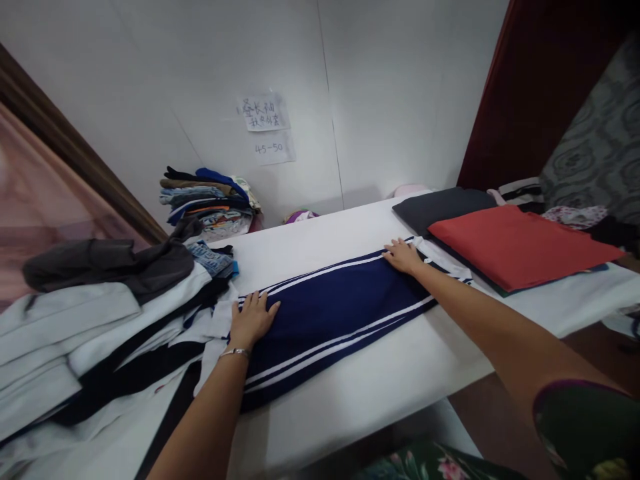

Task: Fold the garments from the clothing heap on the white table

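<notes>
A navy blue garment (pixel 340 300) with double white stripes along both long edges lies spread across the white table. My left hand (pixel 254 319) rests on its left end, palm down, with fingers stretched over the cloth. At the far right corner my right hand (pixel 401 255) lies flat with its fingers apart. White cloth with navy trim (pixel 443 259) shows past the right end of the garment. The cloth beneath both palms is hidden.
Loose clothes (pixel 100 327) are heaped on the left. A folded clothing stack (pixel 207 203) stands against the wall. On the right, a red folded garment (pixel 515 247) overlaps a dark grey one (pixel 440 207). Handwritten paper signs (pixel 267 127) hang on the wall.
</notes>
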Demonstrator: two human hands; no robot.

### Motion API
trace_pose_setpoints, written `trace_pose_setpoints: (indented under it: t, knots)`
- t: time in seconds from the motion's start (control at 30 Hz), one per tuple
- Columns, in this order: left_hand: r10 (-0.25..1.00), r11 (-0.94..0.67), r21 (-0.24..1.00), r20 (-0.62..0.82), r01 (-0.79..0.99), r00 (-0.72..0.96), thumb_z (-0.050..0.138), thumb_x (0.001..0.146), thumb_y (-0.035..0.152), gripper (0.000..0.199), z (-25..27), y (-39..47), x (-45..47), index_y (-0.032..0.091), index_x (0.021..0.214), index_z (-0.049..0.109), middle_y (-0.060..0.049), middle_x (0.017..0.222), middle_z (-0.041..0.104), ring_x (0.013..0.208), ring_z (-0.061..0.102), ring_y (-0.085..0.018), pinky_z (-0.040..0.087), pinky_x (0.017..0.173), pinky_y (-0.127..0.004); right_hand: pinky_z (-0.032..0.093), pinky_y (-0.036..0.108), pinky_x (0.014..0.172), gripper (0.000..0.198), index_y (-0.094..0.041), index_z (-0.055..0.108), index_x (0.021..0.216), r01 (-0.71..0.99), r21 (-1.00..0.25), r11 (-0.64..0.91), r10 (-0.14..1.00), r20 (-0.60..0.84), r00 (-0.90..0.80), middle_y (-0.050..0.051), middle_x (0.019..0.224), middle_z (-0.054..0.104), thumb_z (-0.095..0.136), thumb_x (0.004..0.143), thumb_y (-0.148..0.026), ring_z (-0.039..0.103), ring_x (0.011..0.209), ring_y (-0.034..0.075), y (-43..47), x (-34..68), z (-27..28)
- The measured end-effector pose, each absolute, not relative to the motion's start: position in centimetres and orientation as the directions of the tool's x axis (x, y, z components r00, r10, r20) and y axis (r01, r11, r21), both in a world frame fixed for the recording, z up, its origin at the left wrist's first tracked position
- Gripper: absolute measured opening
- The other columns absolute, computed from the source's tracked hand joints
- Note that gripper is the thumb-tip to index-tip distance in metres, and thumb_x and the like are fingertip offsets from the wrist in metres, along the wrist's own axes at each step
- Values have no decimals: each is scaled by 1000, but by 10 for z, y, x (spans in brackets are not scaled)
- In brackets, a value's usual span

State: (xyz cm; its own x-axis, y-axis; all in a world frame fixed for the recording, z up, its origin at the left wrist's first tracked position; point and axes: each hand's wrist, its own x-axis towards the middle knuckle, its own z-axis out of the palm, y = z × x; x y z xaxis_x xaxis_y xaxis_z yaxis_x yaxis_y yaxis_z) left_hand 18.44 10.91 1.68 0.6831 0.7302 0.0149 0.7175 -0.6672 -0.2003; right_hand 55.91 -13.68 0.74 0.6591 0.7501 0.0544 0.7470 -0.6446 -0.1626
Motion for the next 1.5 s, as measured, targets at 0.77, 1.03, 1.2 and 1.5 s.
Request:
trace_pose_setpoints:
  t: [0.77,1.03,1.2,1.5]
  knots:
    - [733,-665,-159,48,730,678,28,95,47,62,11,112,186,12,143,42,-16,152,39,142,30,-29,19,113,-56,24,60,112,48,-27,55,135,756,-344,-556,793,51,607,10,152,39,45,95,-50,29,142,33,-146,551,-17]
    - [701,-691,-102,148,716,698,34,93,49,58,9,113,185,14,136,51,-17,147,45,138,36,-31,23,110,-59,49,41,99,33,-22,70,113,724,-562,-400,633,401,662,7,120,68,48,91,-33,61,115,26,-234,550,-9]
    - [686,-711,49,270,702,676,40,92,43,47,19,110,187,15,123,62,-17,143,50,135,41,-33,20,110,-63,51,44,96,30,-22,73,103,693,-614,-378,510,486,710,6,109,72,51,83,-25,66,104,26,-316,545,-30]
    - [233,-969,181,427,169,874,52,88,55,42,22,13,182,21,105,70,-8,110,72,103,64,-25,44,95,-42,40,52,109,32,-22,71,114,872,-353,-339,701,523,484,9,129,63,60,85,-29,48,130,31,-340,551,-40]
